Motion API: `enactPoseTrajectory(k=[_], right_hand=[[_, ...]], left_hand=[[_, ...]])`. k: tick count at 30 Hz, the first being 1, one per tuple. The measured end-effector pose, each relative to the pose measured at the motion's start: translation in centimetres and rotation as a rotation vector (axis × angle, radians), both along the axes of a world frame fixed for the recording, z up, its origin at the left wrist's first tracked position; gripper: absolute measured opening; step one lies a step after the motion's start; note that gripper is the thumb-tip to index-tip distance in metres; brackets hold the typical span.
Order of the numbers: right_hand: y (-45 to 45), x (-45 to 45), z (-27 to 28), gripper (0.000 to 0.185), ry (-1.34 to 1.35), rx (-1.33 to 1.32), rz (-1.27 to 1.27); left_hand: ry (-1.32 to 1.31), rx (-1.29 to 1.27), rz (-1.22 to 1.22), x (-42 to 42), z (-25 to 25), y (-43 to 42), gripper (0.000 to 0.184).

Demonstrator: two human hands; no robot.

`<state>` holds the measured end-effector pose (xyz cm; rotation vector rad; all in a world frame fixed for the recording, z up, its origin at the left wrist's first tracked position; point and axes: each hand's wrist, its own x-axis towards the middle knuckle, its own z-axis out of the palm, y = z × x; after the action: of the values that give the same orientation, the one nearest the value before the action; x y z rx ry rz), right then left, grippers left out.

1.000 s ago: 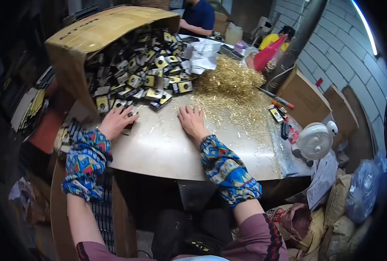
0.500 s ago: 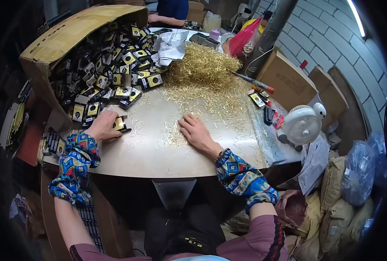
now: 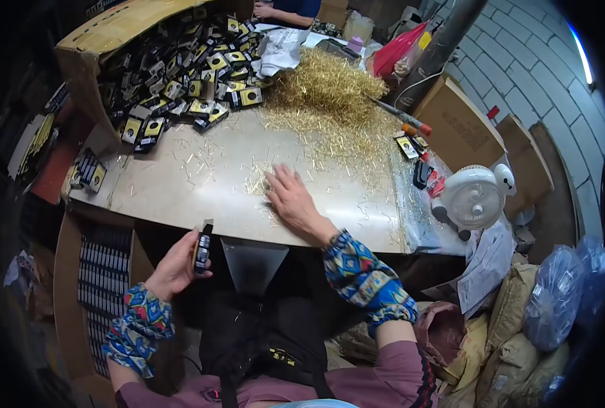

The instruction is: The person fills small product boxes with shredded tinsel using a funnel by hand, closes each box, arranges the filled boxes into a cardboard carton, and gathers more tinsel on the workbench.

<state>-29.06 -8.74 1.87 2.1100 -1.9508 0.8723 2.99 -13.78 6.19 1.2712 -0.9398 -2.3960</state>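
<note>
My left hand (image 3: 174, 264) is closed around a small black box (image 3: 202, 253) just off the near edge of the table. The box stands upright, with a pale flap sticking up at its top. My right hand (image 3: 294, 201) lies on the table (image 3: 231, 204) with its fingers stretched out. Its fingertips touch a thin scatter of gold-coloured pins (image 3: 256, 182). Behind it rises a large heap of the same pins (image 3: 333, 83). At the far left, many black-and-yellow boxes (image 3: 200, 88) spill from a tipped carton (image 3: 85, 58).
Several boxes (image 3: 88, 171) stand at the table's left edge. Below, an open carton (image 3: 68, 292) holds rows of packed boxes (image 3: 105, 272). A white fan (image 3: 476, 200) stands at the right, near sacks (image 3: 510, 299). A person's arm (image 3: 275, 12) shows at the back.
My left hand has moved from the boxes on the table toward me and down, bringing one box past the near edge. My right hand stays on the pins. The view has shifted slightly.
</note>
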Motion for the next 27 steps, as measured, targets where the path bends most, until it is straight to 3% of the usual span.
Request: enactPoseTrajectory(k=[3, 4, 7, 11, 15, 18, 21, 27], right_hand=[[-0.8, 1.6, 0.5, 0.043, -0.014, 0.23, 0.188], [-1.1, 1.0, 0.6, 0.041, -0.219, 0.36, 0.273], [0.1, -0.9, 0.0, 0.043, -0.443, 0.191, 0.203], [-0.2, 3.4, 0.6, 0.043, -0.033, 0.092, 0.182], [1.5, 8.2, -0.3, 0.043, -0.023, 0.132, 0.134], [4.4, 10.8, -0.3, 0.042, -0.029, 0.126, 0.078], [7.3, 12.4, 1.7, 0.044, -0.138, 0.199, 0.101], [10.7, 11.8, 3.2, 0.029, -0.741, 0.077, 0.066]], left_hand=[[0.164, 0.136, 0.096, 0.0, 0.1, 3.9, 0.035], [0.222, 0.188, 0.13, 1.1, -1.0, 4.7, 0.029], [0.206, 0.081, 0.206, 4.6, -5.2, 7.2, 0.025], [-0.229, -0.053, 0.046, 3.9, -11.7, 9.9, 0.022], [-0.132, -0.078, -0.048, 0.5, -13.4, 12.0, 0.022], [-0.083, -0.026, 0.064, -1.6, -12.4, 13.2, 0.023], [-0.035, 0.012, 0.105, -1.3, -13.5, 13.8, 0.024], [0.059, 0.033, 0.183, -1.0, -13.1, 14.2, 0.029]])
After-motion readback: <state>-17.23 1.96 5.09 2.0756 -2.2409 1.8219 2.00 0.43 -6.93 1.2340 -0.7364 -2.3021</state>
